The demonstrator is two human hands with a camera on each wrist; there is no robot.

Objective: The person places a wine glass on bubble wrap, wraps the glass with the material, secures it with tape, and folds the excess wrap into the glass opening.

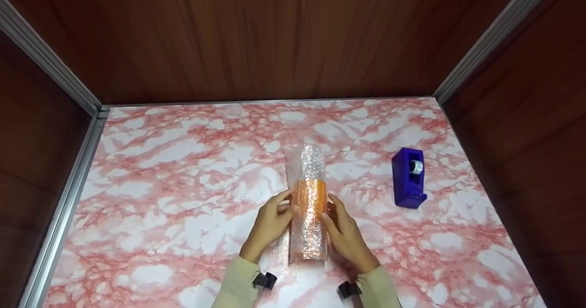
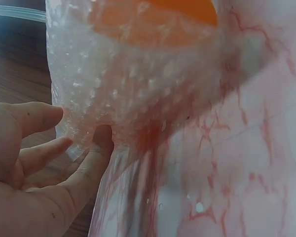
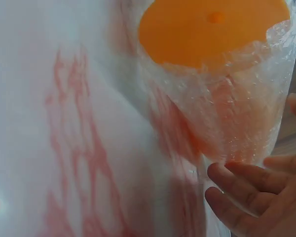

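Note:
An orange cylinder (image 1: 316, 198) lies lengthwise in front of me, rolled in clear bubble wrap (image 1: 313, 159) that extends past its far end. A loose flap of the wrap shows along the left side. My left hand (image 1: 271, 223) holds the roll from the left, thumb on top and fingers low at its side. From the right, my right hand (image 1: 344, 235) holds it lightly, its thumb against the wrap. Both wrist views show fingertips touching the bubble wrap (image 2: 113, 84), with the flat orange end (image 3: 212, 34) of the cylinder inside.
A purple tape dispenser (image 1: 407, 177) with a roll of clear tape (image 1: 416, 167) stands to the right of the roll. The table (image 1: 183, 161) has a red and white marbled top. Dark wooden panels (image 1: 265, 38) with metal rails enclose its back and sides.

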